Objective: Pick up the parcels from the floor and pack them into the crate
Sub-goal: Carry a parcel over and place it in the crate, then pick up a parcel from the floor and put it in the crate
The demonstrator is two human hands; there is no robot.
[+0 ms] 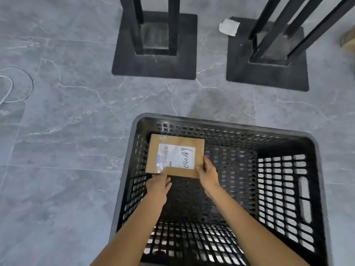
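A black perforated plastic crate (284, 189) stands on the grey floor at the lower right of the head view. Inside it, in the far left corner, a flat brown cardboard parcel (153, 162) with a white label marked "040187" is held level. My left hand (158, 186) grips the parcel's near left corner. My right hand (206, 172) holds its near right edge. Both forearms reach down into the crate. Whether the parcel rests on the crate's bottom cannot be told.
Two black square base plates with upright black frames (155, 47) (269, 58) stand on the floor beyond the crate. A white scrap of paper (229, 26) lies by the right base. A thin white cord (11, 85) loops at the far left. A brown object (348, 40) shows at the right edge.
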